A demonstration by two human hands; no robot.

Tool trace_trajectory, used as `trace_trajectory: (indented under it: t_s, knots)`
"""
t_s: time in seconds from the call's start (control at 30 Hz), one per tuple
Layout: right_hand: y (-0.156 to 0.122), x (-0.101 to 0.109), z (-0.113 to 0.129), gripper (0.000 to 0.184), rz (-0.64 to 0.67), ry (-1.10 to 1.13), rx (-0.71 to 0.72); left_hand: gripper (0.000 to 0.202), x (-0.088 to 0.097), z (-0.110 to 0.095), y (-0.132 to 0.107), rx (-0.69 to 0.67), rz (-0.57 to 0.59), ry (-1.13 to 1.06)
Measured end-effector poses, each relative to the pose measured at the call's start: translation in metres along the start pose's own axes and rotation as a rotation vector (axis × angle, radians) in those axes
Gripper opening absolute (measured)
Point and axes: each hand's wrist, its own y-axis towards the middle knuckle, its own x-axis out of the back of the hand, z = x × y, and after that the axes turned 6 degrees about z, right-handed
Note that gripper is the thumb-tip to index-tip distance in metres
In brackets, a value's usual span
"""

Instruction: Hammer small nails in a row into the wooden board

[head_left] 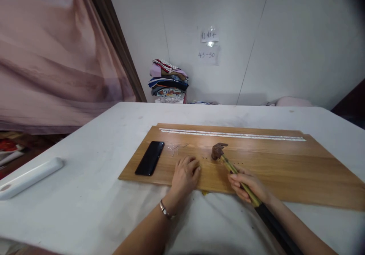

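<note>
My right hand [246,184] is wrapped round the handle of a claw hammer [229,165]. Its rusty brown head is over the middle of a wood-grain board [270,171], and the black grip runs back under my forearm. To the left, my left hand [185,173] rests on the board near its front edge, fingers slightly bent, with no object showing in it. Just beyond those fingers lie several loose nails [173,149]. Between the hand and the hammer head, small dark dots [204,157] mark the board. More dots sit right of the hammer.
A black phone [150,158] lies on the board's left end. Two measuring strips [230,134] run along its far side. The white table [94,163] carries a long white object [31,177] at left. Folded clothes [169,80] are stacked behind, by the wall; a pink curtain [57,53] hangs left.
</note>
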Motion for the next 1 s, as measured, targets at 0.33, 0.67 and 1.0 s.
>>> trace_trajectory:
  t_s: [0.33, 0.67, 1.0]
  knots:
    - [-0.0023, -0.0009, 0.0007, 0.022, 0.002, 0.007, 0.020, 0.017, -0.0002, -0.0002, -0.0006, 0.033, -0.041, -0.041]
    - [0.0002, -0.0032, 0.0011, 0.024, -0.007, 0.001, 0.007, 0.022, -0.0014, 0.0026, 0.0004, -0.003, -0.013, -0.057]
    - [-0.0019, -0.0050, 0.0037, 0.027, 0.006, -0.002, 0.050, 0.022, -0.0024, 0.0034, 0.0008, -0.010, -0.013, -0.074]
